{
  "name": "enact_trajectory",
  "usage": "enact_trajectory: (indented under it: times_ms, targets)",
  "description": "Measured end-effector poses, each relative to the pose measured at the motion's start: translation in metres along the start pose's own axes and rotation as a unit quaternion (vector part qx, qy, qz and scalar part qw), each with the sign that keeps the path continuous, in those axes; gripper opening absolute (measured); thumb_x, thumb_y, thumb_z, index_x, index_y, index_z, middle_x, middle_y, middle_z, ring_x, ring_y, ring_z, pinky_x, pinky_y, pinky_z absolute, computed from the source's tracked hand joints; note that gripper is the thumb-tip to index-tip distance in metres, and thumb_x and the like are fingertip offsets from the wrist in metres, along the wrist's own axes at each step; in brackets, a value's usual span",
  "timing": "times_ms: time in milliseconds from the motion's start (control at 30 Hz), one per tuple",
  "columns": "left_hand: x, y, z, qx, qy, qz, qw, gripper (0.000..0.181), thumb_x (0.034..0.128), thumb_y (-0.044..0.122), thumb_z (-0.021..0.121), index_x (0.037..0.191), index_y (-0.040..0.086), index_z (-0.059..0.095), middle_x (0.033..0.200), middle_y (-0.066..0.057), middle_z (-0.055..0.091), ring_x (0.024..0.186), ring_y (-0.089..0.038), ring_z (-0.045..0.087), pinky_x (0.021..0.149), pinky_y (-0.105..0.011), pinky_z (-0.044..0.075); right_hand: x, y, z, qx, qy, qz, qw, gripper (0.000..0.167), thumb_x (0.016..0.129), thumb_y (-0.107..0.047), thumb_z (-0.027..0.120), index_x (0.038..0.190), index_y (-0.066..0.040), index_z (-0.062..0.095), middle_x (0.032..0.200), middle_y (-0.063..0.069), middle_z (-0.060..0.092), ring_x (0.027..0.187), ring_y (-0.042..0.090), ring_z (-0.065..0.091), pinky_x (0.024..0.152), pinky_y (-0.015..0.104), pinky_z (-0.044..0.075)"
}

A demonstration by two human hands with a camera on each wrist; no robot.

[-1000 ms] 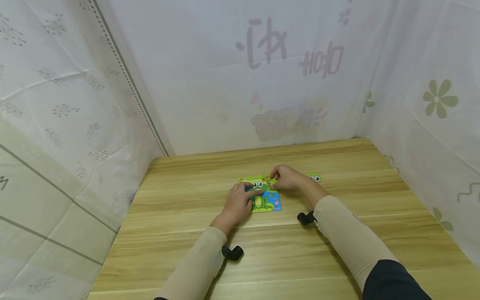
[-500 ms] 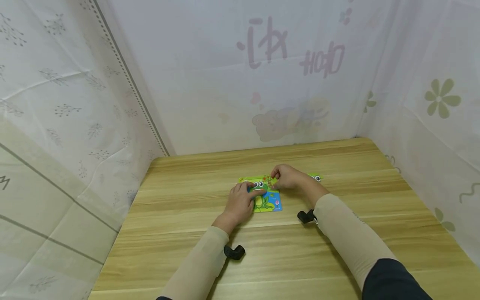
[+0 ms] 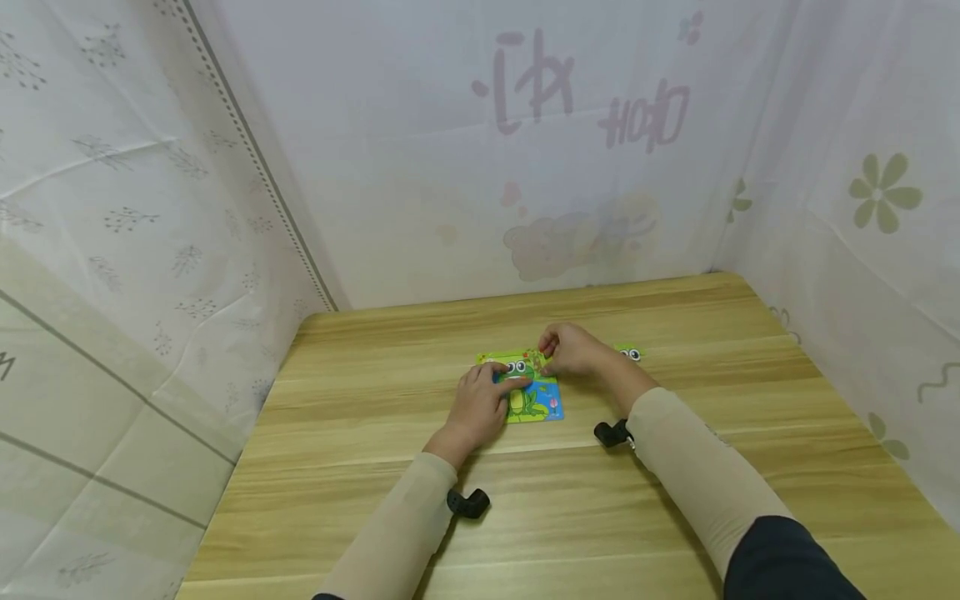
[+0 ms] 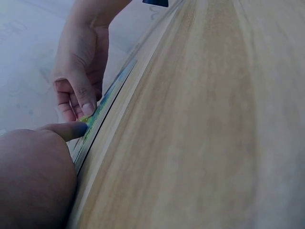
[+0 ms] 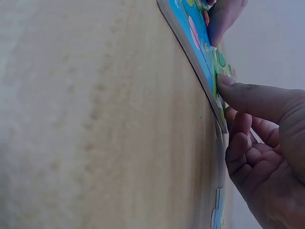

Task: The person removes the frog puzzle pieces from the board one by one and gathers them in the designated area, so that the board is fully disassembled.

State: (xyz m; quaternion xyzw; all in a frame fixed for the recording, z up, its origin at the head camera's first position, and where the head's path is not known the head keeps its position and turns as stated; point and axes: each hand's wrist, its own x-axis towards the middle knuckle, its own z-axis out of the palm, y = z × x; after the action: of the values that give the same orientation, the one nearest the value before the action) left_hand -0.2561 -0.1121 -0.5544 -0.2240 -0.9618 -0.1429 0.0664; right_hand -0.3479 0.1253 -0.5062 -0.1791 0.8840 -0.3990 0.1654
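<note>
A flat, colourful picture board (image 3: 551, 402) with a green frog on a blue and green ground lies on the table. My left hand (image 3: 478, 404) rests on its left part, fingers stretched over the frog's face. At the board's upper right corner, my right hand (image 3: 573, 350) pinches a green piece at the edge between thumb and curled fingers. In the right wrist view the right thumb presses on the green part of the board (image 5: 200, 47), close to a left fingertip. What lies under the left palm is hidden.
A small green piece with two printed eyes (image 3: 630, 353) lies on the wooden table (image 3: 360, 500), behind the right wrist. Patterned white cloth (image 3: 412, 167) hangs behind the table and at both sides.
Both hands hold nearly the same places as before; the view has shifted very slightly. Nothing has plainly been let go or taken up.
</note>
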Motion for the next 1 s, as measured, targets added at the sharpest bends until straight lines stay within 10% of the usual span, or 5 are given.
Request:
enact_trajectory:
  times_ms: [1000]
  targets:
    - [-0.0013,0.0015,-0.0017,-0.012,-0.002,-0.008,0.9999,0.052,0.1040,0.013,0.054,0.142,0.047,0.064,0.151,-0.004,0.047,0.134,-0.031,0.045,0.116,-0.050,0.036,-0.0070,0.0051,0.0014,-0.019,0.027,-0.003,0.9995,0.033,0.084,-0.013,0.089,0.114,-0.007,0.075,0.094,0.003,0.069,0.088,0.021,0.062,0.082,0.035,0.054]
